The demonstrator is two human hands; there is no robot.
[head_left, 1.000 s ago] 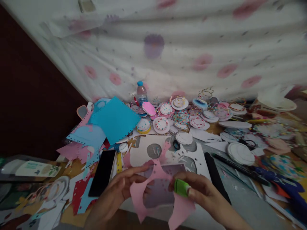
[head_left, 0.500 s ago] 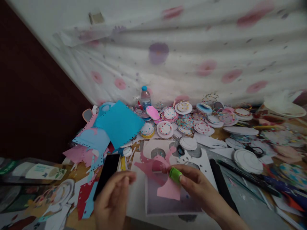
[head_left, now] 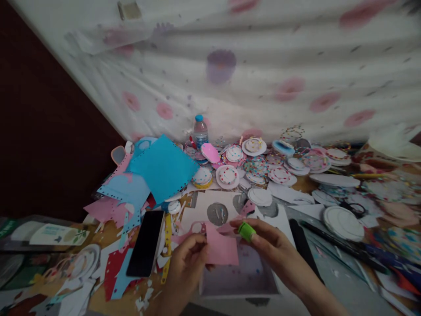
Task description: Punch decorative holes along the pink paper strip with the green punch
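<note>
In my right hand (head_left: 274, 250) is a small bright green paper punch (head_left: 247, 231), held between thumb and fingers. My left hand (head_left: 189, 265) pinches the left edge of a pink sheet of paper (head_left: 224, 250) with a cut, uneven outline. More of the pink paper stretches behind both hands, and the punch sits close to its right side. I cannot tell whether the punch grips the paper. Below the paper is a shallow pale box (head_left: 241, 287) with a few tiny bits in it.
A black phone (head_left: 145, 243) lies left of my left hand. Blue card (head_left: 164, 169) and paper scraps are piled behind it. Decorated paper discs (head_left: 227, 175) line the back beside a water bottle (head_left: 200, 131). Black scissors (head_left: 353, 210) and pens lie right.
My left hand has moved right and taken hold of the pink paper. The paper has turned and shifted a little left. My right hand still holds the green punch.
</note>
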